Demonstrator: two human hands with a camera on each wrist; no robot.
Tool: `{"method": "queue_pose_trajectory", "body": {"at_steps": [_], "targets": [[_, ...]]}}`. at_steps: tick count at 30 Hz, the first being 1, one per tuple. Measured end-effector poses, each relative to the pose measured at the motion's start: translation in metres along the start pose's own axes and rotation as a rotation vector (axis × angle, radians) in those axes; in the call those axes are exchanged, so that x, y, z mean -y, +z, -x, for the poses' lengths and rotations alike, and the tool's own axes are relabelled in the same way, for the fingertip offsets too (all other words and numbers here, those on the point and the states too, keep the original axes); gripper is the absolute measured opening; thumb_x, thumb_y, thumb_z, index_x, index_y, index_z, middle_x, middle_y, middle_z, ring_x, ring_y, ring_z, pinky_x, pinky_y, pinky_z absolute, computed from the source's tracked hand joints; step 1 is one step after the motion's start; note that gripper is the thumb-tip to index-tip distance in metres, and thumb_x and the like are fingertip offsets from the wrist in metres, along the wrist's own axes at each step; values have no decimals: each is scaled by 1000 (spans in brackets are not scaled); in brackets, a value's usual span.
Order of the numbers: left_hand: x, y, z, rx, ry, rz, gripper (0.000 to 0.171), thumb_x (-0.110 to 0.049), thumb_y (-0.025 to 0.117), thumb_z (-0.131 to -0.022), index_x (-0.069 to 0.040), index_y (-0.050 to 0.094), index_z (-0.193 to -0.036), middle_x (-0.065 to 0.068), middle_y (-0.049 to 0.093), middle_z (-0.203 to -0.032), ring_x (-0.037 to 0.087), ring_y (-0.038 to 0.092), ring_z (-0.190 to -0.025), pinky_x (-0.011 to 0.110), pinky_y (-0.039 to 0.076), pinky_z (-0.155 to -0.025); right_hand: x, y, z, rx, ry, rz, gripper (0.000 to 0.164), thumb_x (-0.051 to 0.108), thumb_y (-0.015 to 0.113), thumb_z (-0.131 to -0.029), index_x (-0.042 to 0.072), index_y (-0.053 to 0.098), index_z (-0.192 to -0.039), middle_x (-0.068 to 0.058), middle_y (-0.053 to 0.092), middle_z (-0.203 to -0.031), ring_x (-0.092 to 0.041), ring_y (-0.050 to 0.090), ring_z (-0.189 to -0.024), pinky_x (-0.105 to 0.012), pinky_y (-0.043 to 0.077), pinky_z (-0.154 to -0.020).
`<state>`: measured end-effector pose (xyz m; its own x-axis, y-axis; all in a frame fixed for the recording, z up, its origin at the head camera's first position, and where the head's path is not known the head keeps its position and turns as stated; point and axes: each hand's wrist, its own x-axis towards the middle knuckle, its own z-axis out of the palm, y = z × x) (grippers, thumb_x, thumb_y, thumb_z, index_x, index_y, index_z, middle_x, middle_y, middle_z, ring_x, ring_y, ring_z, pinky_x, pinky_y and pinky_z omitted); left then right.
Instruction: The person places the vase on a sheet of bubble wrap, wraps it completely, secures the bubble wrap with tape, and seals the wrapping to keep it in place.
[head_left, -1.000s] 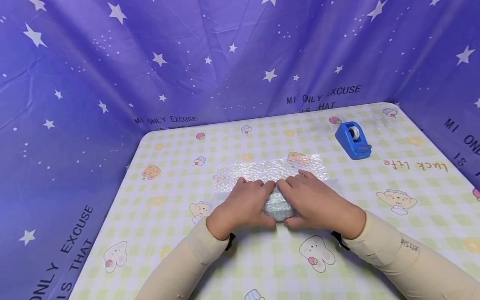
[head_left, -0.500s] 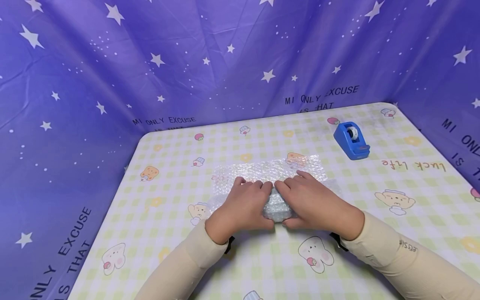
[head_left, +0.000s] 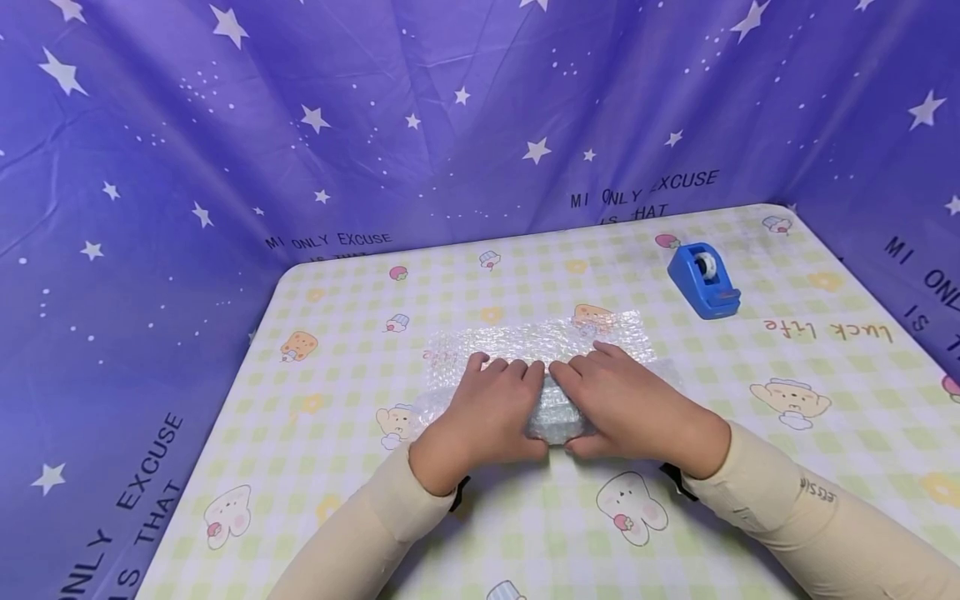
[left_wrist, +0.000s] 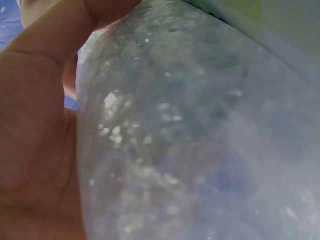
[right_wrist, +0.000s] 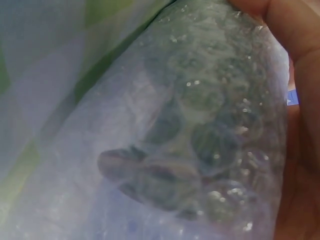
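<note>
A roll of bubble wrap (head_left: 557,417) lies on the table between both hands. Its unrolled sheet (head_left: 510,340) stretches flat beyond the fingers. The left hand (head_left: 491,412) grips the roll's left half, fingers curled over the top and thumb at the near side. On the other half, the right hand (head_left: 622,404) holds it the same way, with the thumbs nearly meeting. Clear bubbles of the wrap (left_wrist: 165,120) fill the left wrist view beside the palm. In the right wrist view, something dark (right_wrist: 150,180) shows through the layers; its kind is not clear.
A blue tape dispenser (head_left: 703,287) with a roll of tape stands at the back right of the table. The checked tablecloth (head_left: 337,467) carries printed cartoon figures. A purple star-patterned curtain (head_left: 450,125) hangs behind the table and along its sides.
</note>
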<state>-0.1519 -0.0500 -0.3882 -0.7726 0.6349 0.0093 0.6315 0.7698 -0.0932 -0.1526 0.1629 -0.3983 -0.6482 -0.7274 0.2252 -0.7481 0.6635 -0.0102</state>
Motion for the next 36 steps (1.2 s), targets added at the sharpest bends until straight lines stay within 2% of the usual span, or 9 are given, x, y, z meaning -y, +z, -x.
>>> {"method": "queue_pose_trajectory", "body": {"at_steps": [6,10,17,24,31,36], "targets": [[-4,-3,2,-14,-5,-55,95,-63,81,-67,-10,55,-141,1,69,-122,22,66,-108,52,44,-99,-1,-1,0,-13,-17,-5,77,55,85,-67,6,59,-121,-4,68,-92,-25,64,-85,-50,47,-95],[-8,-4,4,-34,-7,-89,99,-65,84,-63,-11,53,-141,0,67,-118,23,64,-106,49,44,-97,-1,-2,0,2,-10,-13,79,56,85,-67,5,60,-122,-4,69,-94,-25,65,-87,-51,48,-97],[-17,-7,7,-122,-13,-159,88,-64,89,-58,-12,57,-121,-1,61,-102,23,62,-96,42,44,-84,-1,-3,0,35,9,-33,78,56,85,-68,6,60,-123,-2,70,-95,-22,65,-89,-50,47,-98],[-20,-8,8,-111,-38,-176,79,-63,89,-59,-12,56,-110,0,59,-96,23,60,-86,38,41,-74,-3,-3,0,38,1,-65,73,54,85,-67,8,60,-117,1,68,-90,-20,63,-86,-48,48,-96],[-21,-6,9,-93,-42,-172,79,-65,87,-62,-12,54,-111,-1,60,-95,23,60,-83,38,40,-72,-8,-4,0,48,14,-137,72,53,86,-66,11,60,-118,5,66,-90,-15,61,-83,-44,49,-91],[-21,-4,7,-108,-33,-184,80,-68,87,-62,-13,55,-112,-1,60,-95,23,61,-82,38,40,-72,-10,-4,-1,59,19,-159,73,53,86,-67,10,61,-120,6,66,-91,-13,61,-83,-43,50,-89]]}}
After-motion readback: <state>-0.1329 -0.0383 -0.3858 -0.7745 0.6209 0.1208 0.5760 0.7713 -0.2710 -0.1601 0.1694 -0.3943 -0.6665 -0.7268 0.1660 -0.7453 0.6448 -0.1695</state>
